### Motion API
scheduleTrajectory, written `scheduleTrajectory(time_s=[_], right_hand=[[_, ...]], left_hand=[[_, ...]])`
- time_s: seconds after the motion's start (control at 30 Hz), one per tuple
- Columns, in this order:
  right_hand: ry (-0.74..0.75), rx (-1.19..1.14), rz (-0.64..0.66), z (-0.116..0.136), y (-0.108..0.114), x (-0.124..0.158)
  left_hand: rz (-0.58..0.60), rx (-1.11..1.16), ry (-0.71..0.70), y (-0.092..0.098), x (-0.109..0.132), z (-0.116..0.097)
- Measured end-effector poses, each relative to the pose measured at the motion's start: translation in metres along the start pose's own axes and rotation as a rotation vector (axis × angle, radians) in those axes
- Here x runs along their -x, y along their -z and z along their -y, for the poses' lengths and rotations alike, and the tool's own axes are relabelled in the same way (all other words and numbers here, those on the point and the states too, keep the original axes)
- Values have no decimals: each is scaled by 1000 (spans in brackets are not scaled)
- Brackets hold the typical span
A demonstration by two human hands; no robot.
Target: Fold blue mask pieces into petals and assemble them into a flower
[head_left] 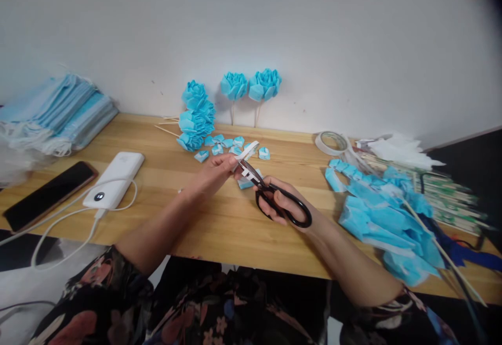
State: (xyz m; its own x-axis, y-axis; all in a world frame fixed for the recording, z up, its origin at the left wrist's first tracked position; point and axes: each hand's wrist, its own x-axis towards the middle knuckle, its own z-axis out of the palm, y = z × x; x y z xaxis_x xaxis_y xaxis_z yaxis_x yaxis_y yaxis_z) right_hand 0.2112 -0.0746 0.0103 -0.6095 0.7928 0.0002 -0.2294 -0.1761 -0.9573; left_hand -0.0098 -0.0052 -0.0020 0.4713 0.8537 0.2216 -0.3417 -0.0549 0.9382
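My left hand (215, 171) pinches a small white strip of paper or tape (247, 152) above the wooden table (219, 219). My right hand (284, 204) grips black-handled scissors (274, 196), their blades closing on that strip. Small folded blue pieces (225, 146) lie on the table just beyond my hands.
Blue folded flowers (196, 117) lie at the back; two more on sticks (251, 84) lean on the wall. A stack of blue face masks (58, 112), a phone (47, 193) and a white power bank (115, 177) sit left. A tape roll (331, 142), cut blue mask pieces (384, 214) and wooden sticks (443, 251) lie right.
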Motion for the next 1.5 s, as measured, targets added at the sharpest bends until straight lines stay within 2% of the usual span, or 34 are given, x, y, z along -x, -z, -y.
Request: scheduleTrajectory(time_s=[0.27, 0.5, 0.73, 0.97, 1.5], right_hand=[[-10, -10, 12, 0, 1, -1], [-25, -11, 11, 1, 0, -1], [-9, -6, 21, 1, -1, 0], [-13, 31, 42, -3, 3, -1], [13, 45, -35, 0, 0, -1]], left_hand=[[5, -116, 50, 3, 2, 2], [55, -110, 31, 3, 2, 3], [47, -97, 56, 3, 2, 3], [67, -87, 22, 5, 2, 5], [8, -119, 17, 3, 1, 3]])
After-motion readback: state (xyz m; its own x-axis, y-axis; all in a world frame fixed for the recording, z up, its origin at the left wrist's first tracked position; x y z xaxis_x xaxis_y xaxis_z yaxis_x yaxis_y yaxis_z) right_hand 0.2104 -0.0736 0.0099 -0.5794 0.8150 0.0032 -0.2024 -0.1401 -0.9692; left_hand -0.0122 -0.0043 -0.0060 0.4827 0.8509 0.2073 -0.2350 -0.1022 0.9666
